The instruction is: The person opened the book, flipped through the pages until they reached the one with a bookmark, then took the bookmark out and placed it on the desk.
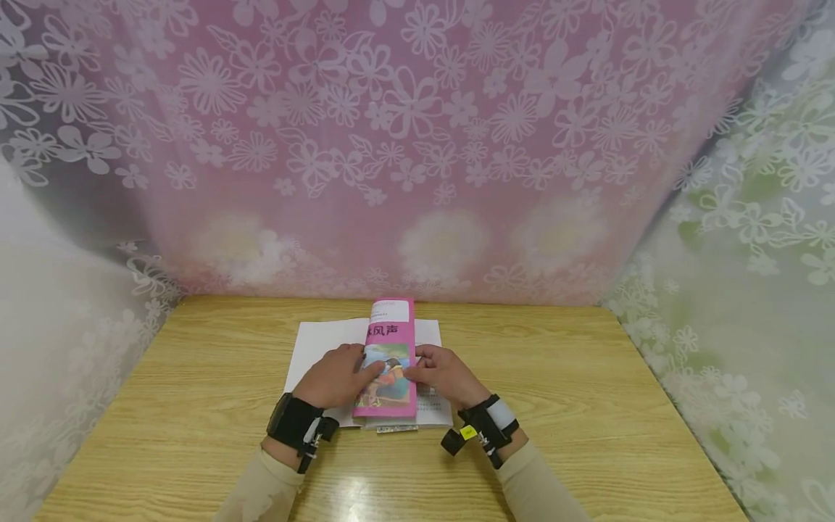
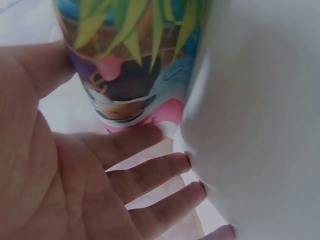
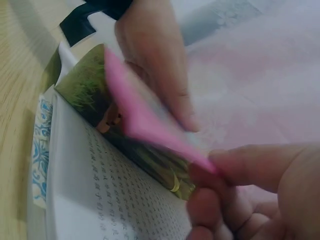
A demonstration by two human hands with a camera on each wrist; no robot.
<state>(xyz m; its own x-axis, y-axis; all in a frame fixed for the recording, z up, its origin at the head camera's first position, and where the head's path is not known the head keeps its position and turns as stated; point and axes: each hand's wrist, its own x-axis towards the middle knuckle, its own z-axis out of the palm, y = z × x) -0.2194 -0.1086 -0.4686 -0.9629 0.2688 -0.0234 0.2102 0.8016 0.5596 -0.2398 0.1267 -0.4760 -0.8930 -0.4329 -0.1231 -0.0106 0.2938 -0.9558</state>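
Observation:
An open book (image 1: 326,341) with white pages lies on the table. A pink illustrated page (image 1: 393,330) with dark characters rises from its middle, curved over. My left hand (image 1: 335,377) is at the page's left side, thumb across the picture. In the left wrist view, its thumb and forefinger lie around the curved page (image 2: 135,70), while other fingertips touch a white sheet (image 2: 255,115). My right hand (image 1: 450,373) pinches the page's right edge. The right wrist view shows thumb and forefinger on the pink edge (image 3: 150,127), above a printed page (image 3: 95,185).
A strip with a blue pattern (image 3: 40,150) sticks out under the book's near edge. The wooden table (image 1: 554,406) extends on both sides. A pink flowered curtain (image 1: 417,145) hangs behind it, with pale flowered sheets (image 1: 770,290) at the sides.

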